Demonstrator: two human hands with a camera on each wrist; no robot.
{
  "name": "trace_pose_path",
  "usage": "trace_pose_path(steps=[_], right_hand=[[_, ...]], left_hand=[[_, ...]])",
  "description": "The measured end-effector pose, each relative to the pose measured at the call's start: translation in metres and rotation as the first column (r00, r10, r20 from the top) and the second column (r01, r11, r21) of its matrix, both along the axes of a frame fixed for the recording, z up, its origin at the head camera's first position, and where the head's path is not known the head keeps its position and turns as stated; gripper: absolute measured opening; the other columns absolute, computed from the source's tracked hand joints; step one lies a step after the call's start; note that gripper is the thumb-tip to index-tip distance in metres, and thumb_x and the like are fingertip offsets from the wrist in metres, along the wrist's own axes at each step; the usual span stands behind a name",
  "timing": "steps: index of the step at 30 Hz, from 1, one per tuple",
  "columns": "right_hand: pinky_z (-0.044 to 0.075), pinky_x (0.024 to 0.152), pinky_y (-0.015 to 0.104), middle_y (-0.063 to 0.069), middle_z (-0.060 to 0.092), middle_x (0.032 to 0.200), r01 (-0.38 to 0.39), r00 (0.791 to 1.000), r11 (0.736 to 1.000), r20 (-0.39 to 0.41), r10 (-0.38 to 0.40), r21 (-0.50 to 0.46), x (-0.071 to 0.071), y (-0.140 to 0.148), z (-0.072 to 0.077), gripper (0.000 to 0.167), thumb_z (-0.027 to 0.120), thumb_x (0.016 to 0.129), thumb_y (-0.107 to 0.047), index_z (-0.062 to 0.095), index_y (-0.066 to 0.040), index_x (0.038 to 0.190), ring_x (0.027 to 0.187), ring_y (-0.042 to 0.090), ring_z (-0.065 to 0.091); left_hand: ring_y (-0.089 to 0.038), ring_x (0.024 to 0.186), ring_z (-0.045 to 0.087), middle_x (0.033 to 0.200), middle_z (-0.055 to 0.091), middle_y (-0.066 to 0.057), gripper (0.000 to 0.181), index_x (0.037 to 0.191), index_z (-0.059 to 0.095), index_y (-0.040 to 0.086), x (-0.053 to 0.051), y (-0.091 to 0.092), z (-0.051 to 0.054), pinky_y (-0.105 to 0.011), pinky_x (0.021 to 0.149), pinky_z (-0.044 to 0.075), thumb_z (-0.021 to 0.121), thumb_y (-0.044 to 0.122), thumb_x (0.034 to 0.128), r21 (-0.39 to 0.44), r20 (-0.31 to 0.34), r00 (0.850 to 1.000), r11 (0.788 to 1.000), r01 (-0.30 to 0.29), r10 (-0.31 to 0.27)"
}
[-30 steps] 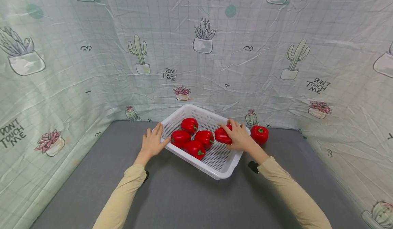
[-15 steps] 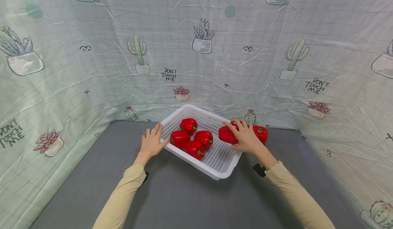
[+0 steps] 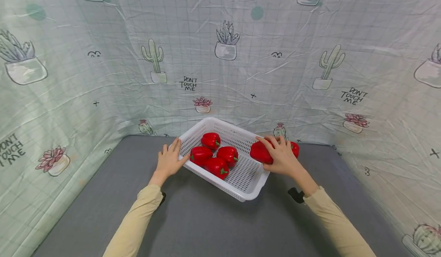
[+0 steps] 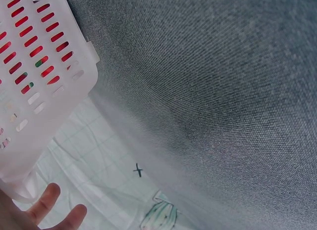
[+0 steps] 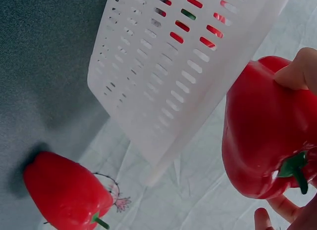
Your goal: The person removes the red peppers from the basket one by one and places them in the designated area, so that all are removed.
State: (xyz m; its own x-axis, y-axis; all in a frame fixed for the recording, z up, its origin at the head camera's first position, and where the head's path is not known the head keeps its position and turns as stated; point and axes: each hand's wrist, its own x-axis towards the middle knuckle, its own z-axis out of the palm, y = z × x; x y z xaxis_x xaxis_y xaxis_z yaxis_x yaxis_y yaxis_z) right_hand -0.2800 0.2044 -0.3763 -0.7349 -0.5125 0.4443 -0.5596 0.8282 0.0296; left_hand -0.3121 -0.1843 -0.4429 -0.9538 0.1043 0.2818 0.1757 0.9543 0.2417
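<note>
A white plastic basket (image 3: 237, 193) stands at an angle on the grey table, with several red bell peppers inside, such as this front bell pepper (image 3: 216, 167). My left hand (image 3: 169, 161) rests on its left corner, thumb and fairly straight fingers touching the rim. Two of its fingers (image 4: 44, 202) show past the basket in the left wrist view. Over the right rim, my right hand (image 3: 283, 158) grips a red bell pepper (image 5: 267, 131) between thumb and fingers, stem visible in the right wrist view. Another bell pepper (image 5: 67, 190) lies on the table outside the basket, partly hidden by that hand in the head view.
A cloth backdrop (image 3: 255, 73) printed with cacti surrounds the table at the back and sides. Grey tabletop (image 3: 213, 226) stretches in front of the basket and to both sides.
My right hand has moved right with the bell pepper, from inside the basket to over its right rim, now covering much of the outside pepper. My left hand stays on the basket.
</note>
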Motion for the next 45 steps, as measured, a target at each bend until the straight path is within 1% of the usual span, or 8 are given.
trace_pose_path(steps=[4,7,11,16,24,30,38,45], right_hand=[[0.034,0.075,0.049,0.01,0.047,0.12,0.01,0.999,0.999,-0.049,-0.012,-0.034,0.002,0.003,0.0,0.085,0.076,0.057,-0.03,0.036,-0.018,0.131,0.1,0.033,0.038],[0.034,0.076,0.048,0.01,0.05,0.115,0.019,0.996,0.997,-0.083,-0.025,-0.08,0.004,0.006,0.0,0.081,0.077,0.056,-0.03,0.039,-0.013,0.125,0.1,0.033,0.038],[0.033,0.074,0.047,0.012,0.051,0.108,0.021,0.994,0.99,-0.108,-0.036,-0.14,0.006,0.011,0.0,0.078,0.079,0.053,-0.029,0.041,-0.009,0.117,0.097,0.033,0.038],[0.035,0.072,0.048,0.013,0.049,0.11,0.02,0.988,0.989,-0.147,-0.041,-0.144,0.007,0.017,0.0,0.075,0.078,0.053,-0.03,0.044,-0.007,0.116,0.095,0.033,0.039],[0.036,0.07,0.049,0.02,0.046,0.11,0.014,0.975,0.99,-0.217,-0.045,-0.143,0.008,0.03,0.003,0.075,0.078,0.053,-0.028,0.047,-0.006,0.118,0.092,0.035,0.038],[0.036,0.071,0.051,0.02,0.047,0.113,0.026,0.972,0.986,-0.225,-0.062,-0.162,0.009,0.04,0.001,0.078,0.077,0.053,-0.025,0.045,-0.004,0.121,0.096,0.037,0.038],[0.036,0.074,0.052,0.02,0.052,0.111,0.04,0.969,0.98,-0.233,-0.085,-0.193,0.01,0.052,-0.003,0.076,0.079,0.054,-0.027,0.046,-0.001,0.117,0.096,0.038,0.04],[0.034,0.072,0.051,0.021,0.052,0.11,0.095,0.972,0.975,-0.193,-0.135,-0.202,0.01,0.063,-0.01,0.075,0.079,0.056,-0.03,0.048,-0.002,0.118,0.095,0.037,0.039]], left_hand=[[-0.038,0.108,0.035,0.145,0.027,-0.015,0.072,0.139,0.028,0.004,0.001,0.0,0.0,-0.054,0.079,0.033,0.044,0.049,0.0857,0.009,0.0,1.0,1.0,-0.003,0.003],[-0.038,0.108,0.035,0.145,0.027,-0.015,0.072,0.139,0.029,0.004,0.001,0.0,0.0,-0.054,0.079,0.033,0.045,0.049,0.0857,0.011,-0.003,1.0,1.0,-0.004,0.004],[-0.038,0.108,0.035,0.145,0.027,-0.015,0.072,0.139,0.029,0.004,0.001,0.0,0.0,-0.054,0.078,0.034,0.044,0.049,0.0855,0.004,-0.009,1.0,1.0,-0.002,0.002],[-0.038,0.107,0.035,0.144,0.028,-0.015,0.071,0.139,0.03,0.004,0.0,0.0,0.001,-0.054,0.079,0.034,0.045,0.048,0.0856,0.009,-0.013,1.0,1.0,-0.002,0.002],[-0.037,0.108,0.034,0.145,0.027,-0.015,0.072,0.139,0.028,0.004,-0.001,0.001,0.002,-0.055,0.08,0.033,0.045,0.049,0.0851,0.013,-0.001,1.0,1.0,0.0,0.0],[-0.037,0.108,0.034,0.145,0.028,-0.015,0.072,0.139,0.029,0.004,-0.002,0.001,0.001,-0.054,0.081,0.033,0.046,0.048,0.0849,0.014,-0.01,1.0,1.0,-0.005,0.005],[-0.038,0.108,0.035,0.144,0.029,-0.015,0.072,0.139,0.03,0.004,-0.001,0.001,0.001,-0.055,0.08,0.034,0.044,0.05,0.0853,0.009,-0.013,1.0,1.0,-0.001,0.001],[-0.038,0.109,0.035,0.144,0.028,-0.015,0.071,0.139,0.03,0.004,0.001,0.001,0.0,-0.055,0.081,0.034,0.044,0.049,0.0851,0.013,-0.009,1.0,1.0,-0.004,0.004]])
